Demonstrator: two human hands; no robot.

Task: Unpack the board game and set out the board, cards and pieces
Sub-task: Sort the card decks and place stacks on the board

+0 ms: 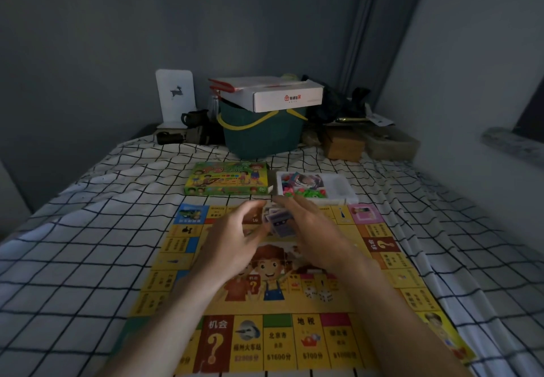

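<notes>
We have the yellow printed paper game board spread flat on the black-and-white checked bedsheet, its long side running away from us toward the far end. Our left hand and right hand meet over the board's far half, and between them sits a small stack of purple-faced playing cards, blurred but clearly pinched from both sides: the right hand's fingers curl over the stack's far edge while the left hand's thumb and fingers close on its near left side. Both hands, then, are narrowed around the cards (neither is free).

Just beyond the board's far edge lie the green cardboard game box to the left and the white plastic tray of coloured pieces to the right. The tray lies directly ahead of the right hand, the nearer one, so we judge that hand should reach for the pieces once the cards are set down.
</notes>
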